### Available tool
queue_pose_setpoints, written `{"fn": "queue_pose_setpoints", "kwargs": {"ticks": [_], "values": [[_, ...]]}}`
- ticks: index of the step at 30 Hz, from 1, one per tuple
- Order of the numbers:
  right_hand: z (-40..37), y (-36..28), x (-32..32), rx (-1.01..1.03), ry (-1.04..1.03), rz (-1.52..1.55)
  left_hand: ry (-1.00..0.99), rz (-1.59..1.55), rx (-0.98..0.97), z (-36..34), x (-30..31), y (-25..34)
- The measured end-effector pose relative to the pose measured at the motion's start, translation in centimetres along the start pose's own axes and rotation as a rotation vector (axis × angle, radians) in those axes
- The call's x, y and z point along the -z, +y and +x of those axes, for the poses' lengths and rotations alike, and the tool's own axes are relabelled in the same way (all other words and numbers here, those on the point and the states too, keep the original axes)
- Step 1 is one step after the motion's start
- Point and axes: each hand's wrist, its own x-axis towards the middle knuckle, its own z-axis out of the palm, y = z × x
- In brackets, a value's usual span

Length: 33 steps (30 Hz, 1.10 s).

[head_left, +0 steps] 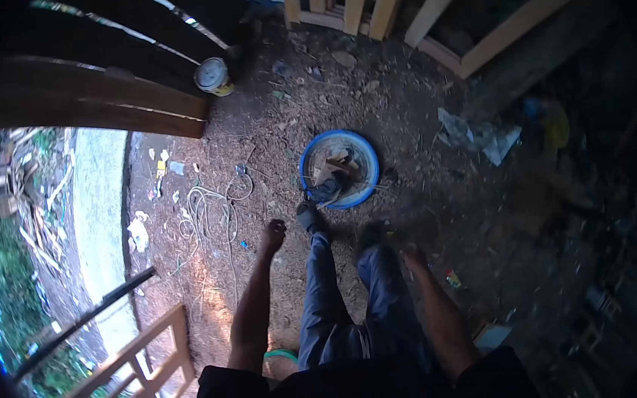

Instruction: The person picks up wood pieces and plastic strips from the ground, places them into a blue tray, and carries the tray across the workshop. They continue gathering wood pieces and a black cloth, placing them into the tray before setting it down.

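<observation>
My left hand (274, 235) hangs beside my left leg, above the dirt floor, its fingers curled in with nothing visible in them. Beside my right leg is my right hand (414, 257); it is dim and blurred, and its fingers cannot be made out. Ahead of my feet a round, shallow basin with a blue rim (375, 165) lies on the ground. Inside it are brown cardboard-like scraps (329, 169) and a dark crumpled piece (327, 189). My left shoe (309, 216) is close to the basin's near edge. Neither hand touches the basin.
A tangled pale rope or hose (202, 209) lies to the left. Near the dark plank wall (82, 98) stands a lidded bucket (213, 76). Wooden frames (358, 2) lean at the back, and a crumpled sheet (483, 135) lies right. A wooden gate-like frame (133, 374) stands front left.
</observation>
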Motion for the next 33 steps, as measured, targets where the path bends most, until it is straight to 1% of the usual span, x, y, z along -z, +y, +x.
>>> {"fn": "queue_pose_setpoints", "kwargs": {"ticks": [1, 2, 3, 4, 5, 6, 7, 8, 9, 10, 11, 12, 13, 14, 15, 16, 17, 18, 19, 20, 21, 22, 23, 24, 25, 27, 28, 29, 30, 31, 33], "values": [[1.0, -0.5, -1.0, -0.034, -0.004, 0.009, -0.013, -0.113, -0.015, 2.9, 0.5, -1.8], [1.7, -1.0, -2.2, 0.027, -0.016, 0.004, 0.010, -0.104, -0.080, 4.6, 1.2, -1.7], [2.4, -1.2, -3.3, 0.088, -0.028, 0.001, -0.089, 0.025, -0.021, 6.1, 2.4, -0.3], [3.7, -1.4, -4.0, 0.062, -0.036, 0.012, -0.097, 0.083, -0.039, 6.5, 3.1, 0.7], [6.2, -2.2, -4.5, 0.184, -0.156, -0.151, -0.094, 0.140, -0.072, 8.4, 3.2, 1.1], [6.5, -1.3, -6.3, 0.278, -0.296, -0.298, -0.095, 0.083, -0.110, 10.2, 2.7, -0.3], [6.8, 0.9, -9.6, 0.231, -0.311, -0.264, -0.106, 0.027, -0.148, 12.2, 2.0, -2.7], [9.4, 2.7, -12.2, 0.211, -0.212, -0.272, -0.157, 0.071, -0.108, 15.1, 1.2, -5.6], [10.8, 5.0, -14.9, 0.178, -0.130, -0.282, -0.162, 0.187, -0.232, 17.0, 0.3, -6.9], [11.0, 6.3, -16.9, 0.133, -0.150, -0.267, -0.183, 0.311, -0.260, 18.5, -0.7, -7.6], [11.3, 6.4, -18.1, 0.055, -0.113, -0.105, -0.198, 0.434, -0.286, 19.9, -1.7, -7.9], [12.1, 6.1, -19.5, -0.025, -0.068, 0.060, -0.209, 0.483, -0.279, 21.5, -2.8, -8.5], [13.2, 6.4, -20.9, -0.060, -0.081, 0.075, -0.219, 0.529, -0.276, 23.1, -4.4, -9.2], [14.5, 6.8, -22.5, -0.081, -0.075, 0.098, -0.241, 0.459, -0.386, 24.9, -6.0, -9.9], [16.1, 7.0, -23.8, -0.096, -0.061, 0.119, -0.348, 0.545, -0.359, 27.4, -7.1, -11.4], [17.7, 6.5, -24.9, -0.182, -0.069, 0.135, -0.272, 0.566, -0.368, 29.2, -8.7, -11.8], [19.5, 6.4, -26.6, -0.262, -0.079, 0.153, -0.283, 0.552, -0.429, 32.0, -9.6, -13.7], [21.3, 7.5, -29.4, -0.303, -0.067, 0.259, -0.299, 0.536, -0.488, 34.5, -10.6, -15.5], [23.5, 8.7, -32.0, -0.340, -0.041, 0.362, -0.292, 0.591, -0.386, 37.0, -11.7, -15.8], [25.8, 9.9, -34.7, -0.221, 0.047, 0.291, -0.282, 0.658, -0.376, 40.1, -12.7, -16.9], [27.6, 10.8, -37.2, -0.107, 0.128, 0.215, -0.270, 0.708, -0.447, 42.9, -13.4, -17.5], [28.7, 10.0, -37.9, -0.125, 0.131, 0.222, -0.288, 0.580, -0.464, 45.1, -14.4, -17.6], [29.7, 7.6, -37.0, -0.247, 0.171, 0.671, -0.302, 0.536, -0.406, 48.2, -15.1, -19.0], [30.5, 5.8, -36.6, -0.366, 0.215, 1.122, -0.296, 0.379, -0.316, 48.2, -16.6, -17.9], [31.2, 5.3, -37.0, -0.389, 0.231, 1.131, -0.292, 0.223, -0.222, 47.9, -18.0, -15.8], [32.1, 4.7, -37.9, -0.412, 0.301, 1.224, -0.386, 0.247, -0.151, 48.6, -19.3, -15.1], [32.1, 4.8, -38.5, -0.422, 0.323, 1.232, -0.394, 0.274, -0.175, 49.9, -19.6, -15.7], [32.0, 4.8, -38.8, -0.376, 0.385, 1.176, -0.412, 0.277, -0.188, 50.8, -19.5, -16.3], [32.0, 4.9, -38.8, -0.327, 0.449, 1.115, -0.442, 0.267, -0.153, 49.9, -19.1, -15.4], [31.8, 4.8, -38.8, -0.333, 0.469, 1.118, -0.472, 0.260, -0.113, 49.1, -18.5, -14.6], [31.2, 4.7, -38.2, -0.312, 0.578, 1.194, -0.503, 0.174, -0.060, 48.2, -18.1, -13.8]]}}
